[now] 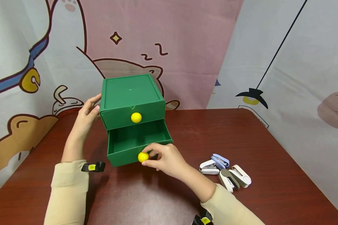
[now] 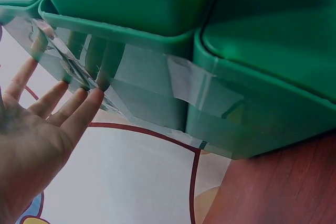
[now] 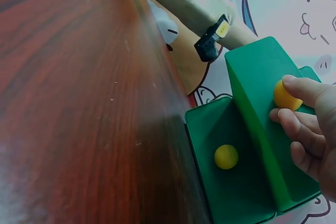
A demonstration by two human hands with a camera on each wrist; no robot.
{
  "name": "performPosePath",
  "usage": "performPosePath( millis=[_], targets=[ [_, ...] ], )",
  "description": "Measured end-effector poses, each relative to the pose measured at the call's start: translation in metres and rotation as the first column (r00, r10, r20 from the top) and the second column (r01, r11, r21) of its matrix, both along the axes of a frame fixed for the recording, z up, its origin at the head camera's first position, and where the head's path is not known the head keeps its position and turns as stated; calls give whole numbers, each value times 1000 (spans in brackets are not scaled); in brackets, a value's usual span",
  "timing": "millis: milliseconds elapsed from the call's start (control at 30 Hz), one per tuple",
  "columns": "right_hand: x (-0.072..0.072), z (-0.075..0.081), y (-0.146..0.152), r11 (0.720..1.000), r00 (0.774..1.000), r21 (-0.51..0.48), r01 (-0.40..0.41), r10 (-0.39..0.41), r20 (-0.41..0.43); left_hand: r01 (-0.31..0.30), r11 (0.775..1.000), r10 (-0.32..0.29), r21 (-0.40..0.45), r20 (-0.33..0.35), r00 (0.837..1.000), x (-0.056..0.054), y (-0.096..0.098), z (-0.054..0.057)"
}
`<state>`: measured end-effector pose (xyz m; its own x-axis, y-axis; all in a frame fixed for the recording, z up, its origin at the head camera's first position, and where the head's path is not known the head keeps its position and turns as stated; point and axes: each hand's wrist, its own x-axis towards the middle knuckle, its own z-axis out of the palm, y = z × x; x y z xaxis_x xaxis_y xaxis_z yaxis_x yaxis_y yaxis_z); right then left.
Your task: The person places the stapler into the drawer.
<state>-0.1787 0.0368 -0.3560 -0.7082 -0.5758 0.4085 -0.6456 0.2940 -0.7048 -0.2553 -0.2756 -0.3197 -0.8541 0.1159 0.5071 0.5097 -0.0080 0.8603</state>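
A green drawer cabinet [image 1: 130, 90] with round yellow knobs stands toward the back of the table. Its drawer [image 1: 139, 137] beneath the top one is pulled out, and the part of its inside that I see holds nothing. My right hand [image 1: 167, 157] pinches that drawer's yellow knob [image 3: 286, 96] between thumb and fingers. The top drawer, with its own knob [image 1: 136, 117], is closed. In the right wrist view, another closed drawer [image 3: 210, 124] lies below the pulled one. My left hand [image 2: 44, 129] touches the cabinet's taped side with straight, spread fingertips.
Several small staplers lie together right of the cabinet: a white one [image 1: 209, 167], a blue one [image 1: 220, 161], a grey-and-white one [image 1: 229, 180] and a cream one [image 1: 240, 176]. A cartoon-printed cloth [image 1: 163, 28] hangs behind the brown table [image 1: 270, 162].
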Motion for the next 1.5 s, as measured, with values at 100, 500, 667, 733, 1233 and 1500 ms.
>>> performPosePath(
  millis=[100, 500, 667, 733, 1233, 1500],
  targets=[
    [3, -1, 3, 1000, 1000, 14, -4, 4, -14, 0, 1000, 0, -3, 0, 1000, 0, 0, 0],
    [1, -3, 23, 998, 987, -44, -36, 29, -158, -14, 1000, 14, -6, 2, 1000, 1, 0, 1],
    [0, -3, 44, 991, 984, -113, -66, 46, -174, -5, 1000, 5, 5, 3, 1000, 1, 1, 2],
    [0, -3, 53, 989, 982, -129, -71, 46, -181, -2, 1000, 2, 10, 4, 1000, 1, 1, 2],
    [-5, -9, 128, 996, 989, 35, 77, -71, -132, -5, 1000, 5, -9, 3, 1000, 2, 3, 1],
    [-10, -13, 161, 990, 994, 122, 69, -59, -87, 1, 1000, -1, 7, 3, 1000, 2, 3, 1]
  ],
)
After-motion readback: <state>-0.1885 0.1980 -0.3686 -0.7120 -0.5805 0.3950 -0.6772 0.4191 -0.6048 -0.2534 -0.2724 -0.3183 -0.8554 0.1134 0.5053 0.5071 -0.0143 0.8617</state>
